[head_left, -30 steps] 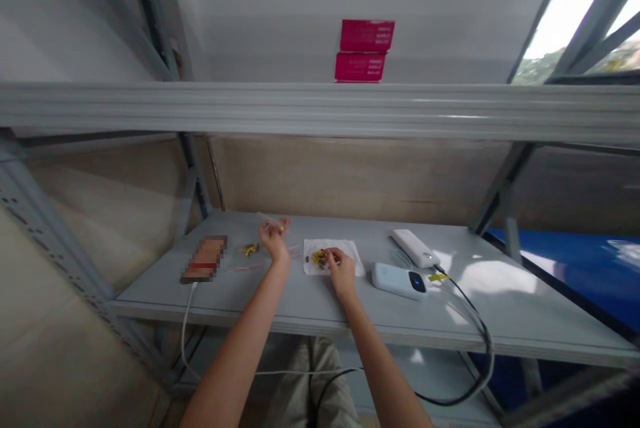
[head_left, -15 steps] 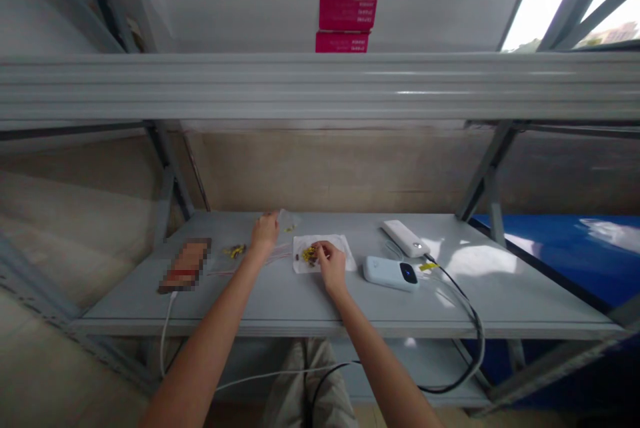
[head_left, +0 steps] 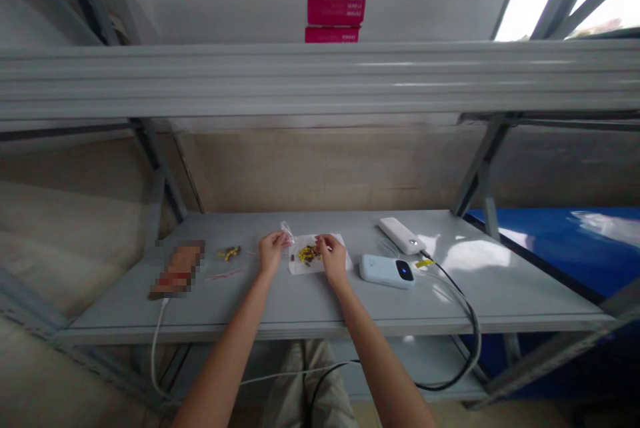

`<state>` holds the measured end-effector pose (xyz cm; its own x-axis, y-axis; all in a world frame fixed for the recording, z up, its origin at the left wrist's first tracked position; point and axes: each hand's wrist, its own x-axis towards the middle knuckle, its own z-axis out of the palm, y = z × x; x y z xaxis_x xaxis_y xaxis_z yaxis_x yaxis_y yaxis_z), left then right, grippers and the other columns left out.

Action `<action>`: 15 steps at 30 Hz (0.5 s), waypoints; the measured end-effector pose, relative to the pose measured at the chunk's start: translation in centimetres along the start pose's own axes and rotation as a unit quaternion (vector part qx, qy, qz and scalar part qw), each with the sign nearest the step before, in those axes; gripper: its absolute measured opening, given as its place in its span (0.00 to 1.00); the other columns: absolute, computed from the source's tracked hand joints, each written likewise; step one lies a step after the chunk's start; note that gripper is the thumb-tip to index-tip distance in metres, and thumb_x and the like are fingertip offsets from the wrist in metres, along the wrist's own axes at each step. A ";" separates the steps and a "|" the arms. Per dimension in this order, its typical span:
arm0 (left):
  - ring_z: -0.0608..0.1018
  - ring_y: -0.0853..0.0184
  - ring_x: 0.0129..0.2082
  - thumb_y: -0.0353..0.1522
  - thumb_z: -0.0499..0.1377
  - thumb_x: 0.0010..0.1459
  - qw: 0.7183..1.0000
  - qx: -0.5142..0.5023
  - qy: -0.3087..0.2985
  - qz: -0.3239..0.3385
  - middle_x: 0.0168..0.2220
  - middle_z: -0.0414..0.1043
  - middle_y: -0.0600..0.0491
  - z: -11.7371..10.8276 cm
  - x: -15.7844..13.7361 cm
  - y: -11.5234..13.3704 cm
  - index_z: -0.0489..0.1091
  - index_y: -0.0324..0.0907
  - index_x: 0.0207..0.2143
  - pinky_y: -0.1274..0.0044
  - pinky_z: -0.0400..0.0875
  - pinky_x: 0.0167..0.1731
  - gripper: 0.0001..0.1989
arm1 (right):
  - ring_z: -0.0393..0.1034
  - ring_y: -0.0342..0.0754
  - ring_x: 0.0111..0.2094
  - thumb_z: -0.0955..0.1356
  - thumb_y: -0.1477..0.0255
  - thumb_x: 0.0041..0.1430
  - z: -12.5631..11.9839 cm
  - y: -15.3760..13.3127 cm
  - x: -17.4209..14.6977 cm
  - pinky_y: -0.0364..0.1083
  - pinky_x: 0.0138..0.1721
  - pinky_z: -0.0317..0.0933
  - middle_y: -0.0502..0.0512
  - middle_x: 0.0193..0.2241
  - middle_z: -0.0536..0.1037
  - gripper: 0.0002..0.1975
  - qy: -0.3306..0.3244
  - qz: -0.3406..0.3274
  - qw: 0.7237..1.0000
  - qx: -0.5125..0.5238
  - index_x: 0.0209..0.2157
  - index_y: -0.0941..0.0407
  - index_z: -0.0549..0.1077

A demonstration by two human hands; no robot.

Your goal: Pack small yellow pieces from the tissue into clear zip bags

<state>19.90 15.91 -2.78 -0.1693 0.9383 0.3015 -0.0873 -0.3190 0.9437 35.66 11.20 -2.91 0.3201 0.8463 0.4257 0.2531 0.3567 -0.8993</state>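
Your left hand [head_left: 271, 249] is above the middle of the shelf [head_left: 310, 301], its fingertips closed on a clear bag [head_left: 286, 231] beside the left edge of the white sheet [head_left: 300, 269]. The yellow and dark pieces [head_left: 309, 254] lie in a heap on that sheet, about midway between the shelf's front and back edges. Your right hand [head_left: 335, 259] is over the sheet's right part, thumb and fingers pinched narrow beside the heap; you cannot tell from here whether they hold a piece. Towards the shelf's left edge you have a smaller pile [head_left: 231, 253], with thin pinkish strips [head_left: 223, 275] nearer the front edge. To your right sit a blue power bank [head_left: 383, 271] and, nearer the back edge, a white one [head_left: 399, 235].
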 end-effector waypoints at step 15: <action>0.74 0.68 0.30 0.27 0.56 0.52 0.883 0.359 -0.189 0.235 0.28 0.74 0.53 0.8 -2.5 0.3 0.71 0.41 0.28 0.77 0.67 0.34 0.04 | 0.74 0.48 0.32 0.68 0.65 0.48 0.5 0.9 -0.1 0.46 0.38 0.66 0.54 0.31 0.80 0.10 -0.103 -0.011 0.995 0.006 0.31 0.55 0.78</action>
<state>21.06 13.55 -3.16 0.3310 0.7457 0.5782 0.5726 -0.6458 0.5051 35.39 11.62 -3.83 0.1210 0.9005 0.4177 0.2471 0.3802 -0.8913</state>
